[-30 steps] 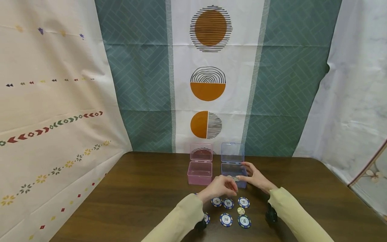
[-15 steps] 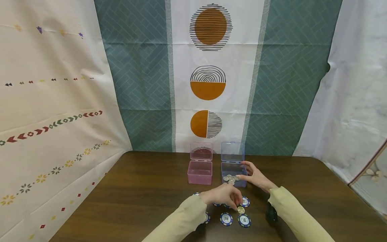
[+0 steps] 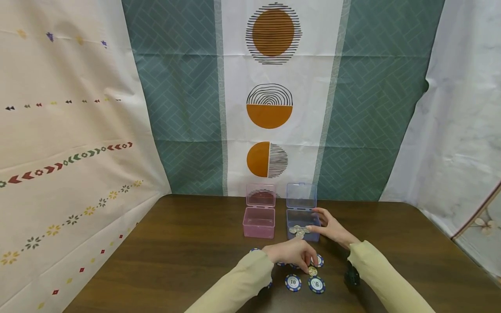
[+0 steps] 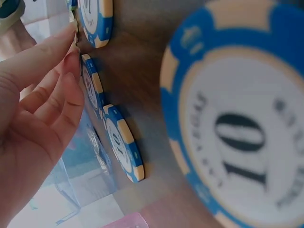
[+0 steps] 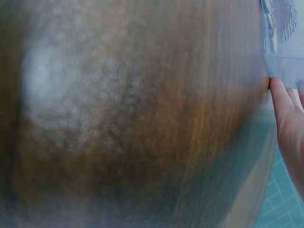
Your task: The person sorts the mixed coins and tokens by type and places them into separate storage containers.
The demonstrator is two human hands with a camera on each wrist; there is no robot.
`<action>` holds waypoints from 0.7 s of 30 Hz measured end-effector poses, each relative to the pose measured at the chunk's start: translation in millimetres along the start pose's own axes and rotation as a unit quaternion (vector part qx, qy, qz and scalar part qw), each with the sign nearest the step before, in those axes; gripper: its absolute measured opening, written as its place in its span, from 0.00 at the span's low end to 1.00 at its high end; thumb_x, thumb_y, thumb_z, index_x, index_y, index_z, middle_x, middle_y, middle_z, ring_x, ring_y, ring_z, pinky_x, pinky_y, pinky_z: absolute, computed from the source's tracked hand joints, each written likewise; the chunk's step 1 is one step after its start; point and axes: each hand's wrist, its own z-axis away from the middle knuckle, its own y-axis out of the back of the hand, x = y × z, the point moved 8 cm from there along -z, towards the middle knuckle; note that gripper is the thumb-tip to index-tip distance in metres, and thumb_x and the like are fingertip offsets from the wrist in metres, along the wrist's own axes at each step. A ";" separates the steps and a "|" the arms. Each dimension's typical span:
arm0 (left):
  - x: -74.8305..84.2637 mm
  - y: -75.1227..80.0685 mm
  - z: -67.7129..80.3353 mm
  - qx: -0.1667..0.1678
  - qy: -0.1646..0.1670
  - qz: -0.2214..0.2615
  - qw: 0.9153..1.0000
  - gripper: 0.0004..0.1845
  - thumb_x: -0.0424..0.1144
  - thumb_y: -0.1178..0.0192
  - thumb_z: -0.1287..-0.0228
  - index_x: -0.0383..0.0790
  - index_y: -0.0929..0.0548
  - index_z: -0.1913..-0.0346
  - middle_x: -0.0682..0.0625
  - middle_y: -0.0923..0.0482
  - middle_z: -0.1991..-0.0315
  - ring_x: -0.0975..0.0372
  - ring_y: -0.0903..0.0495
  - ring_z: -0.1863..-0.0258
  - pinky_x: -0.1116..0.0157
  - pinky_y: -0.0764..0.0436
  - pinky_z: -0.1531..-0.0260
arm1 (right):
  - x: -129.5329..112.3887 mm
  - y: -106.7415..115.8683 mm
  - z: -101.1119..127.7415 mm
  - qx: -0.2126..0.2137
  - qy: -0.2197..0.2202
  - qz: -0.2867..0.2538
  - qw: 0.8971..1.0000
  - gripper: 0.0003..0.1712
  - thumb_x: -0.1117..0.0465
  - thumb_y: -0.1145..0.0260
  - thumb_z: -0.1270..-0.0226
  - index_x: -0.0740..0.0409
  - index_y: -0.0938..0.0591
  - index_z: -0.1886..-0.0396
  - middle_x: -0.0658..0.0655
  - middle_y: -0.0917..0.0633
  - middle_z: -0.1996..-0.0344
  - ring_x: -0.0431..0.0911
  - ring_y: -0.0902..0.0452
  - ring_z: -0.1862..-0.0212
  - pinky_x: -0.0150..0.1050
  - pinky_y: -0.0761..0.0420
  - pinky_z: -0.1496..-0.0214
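My left hand (image 3: 307, 266) reaches down among blue-and-white poker chips on the brown table, its fingertips touching a gold coin (image 3: 312, 271). In the left wrist view its fingers (image 4: 57, 80) lie nearly straight beside chips standing edge-on (image 4: 123, 149); a big "10" chip (image 4: 237, 123) fills the foreground. My right hand (image 3: 315, 219) holds the right front corner of the open clear blue box (image 3: 300, 217), thumb on the front and index finger along the side. Several silver coins (image 3: 298, 230) lie in that box. The right wrist view shows a fingertip (image 5: 278, 99) against the box corner (image 5: 285, 47).
An open, clear pink box (image 3: 258, 221) stands left of the blue one. Loose chips lie near the front: one marked 10 (image 3: 292, 282), one beside it (image 3: 316, 284), another behind the coin (image 3: 319, 260). Patterned curtains hang behind the table (image 3: 176, 248) and to its left.
My left hand came back from over the blue box and dropped to the gold coin among the chips. Coins now show in the blue box. The right hand stayed on the box.
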 end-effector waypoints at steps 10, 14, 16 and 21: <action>1.0 -4.3 -6.4 -0.015 0.012 -0.016 1.000 0.08 0.31 0.33 0.52 0.40 0.18 0.66 0.59 0.26 0.78 0.73 0.28 0.78 0.79 0.29 0.77 | -7.3 -1.2 1.0 -0.002 0.001 0.001 1.000 0.42 0.60 0.34 0.42 0.65 0.47 0.35 0.73 0.45 0.38 0.69 0.55 0.38 0.61 0.47 0.43; 1.5 -4.6 -8.2 -0.016 0.023 -0.032 0.999 0.08 0.30 0.32 0.54 0.40 0.20 0.70 0.59 0.27 0.78 0.73 0.28 0.78 0.79 0.29 0.77 | -25.0 -3.2 6.9 -0.005 0.001 -0.004 1.000 0.41 0.63 0.35 0.42 0.69 0.47 0.36 0.75 0.45 0.39 0.70 0.54 0.38 0.61 0.47 0.43; 2.1 -4.9 -8.6 -0.018 0.028 -0.039 0.999 0.09 0.30 0.31 0.55 0.40 0.20 0.71 0.59 0.27 0.78 0.73 0.28 0.78 0.79 0.29 0.77 | -22.2 -3.0 6.9 -0.003 0.003 -0.001 1.000 0.41 0.63 0.35 0.41 0.69 0.47 0.36 0.75 0.45 0.39 0.69 0.54 0.38 0.61 0.47 0.43; 3.5 -3.3 -5.6 -0.014 0.041 -0.049 0.998 0.10 0.32 0.30 0.56 0.41 0.22 0.72 0.59 0.28 0.79 0.73 0.29 0.79 0.79 0.30 0.78 | 3.1 -1.2 0.1 -0.001 -0.007 0.010 1.000 0.43 0.57 0.34 0.42 0.63 0.48 0.34 0.71 0.46 0.37 0.67 0.56 0.37 0.60 0.47 0.42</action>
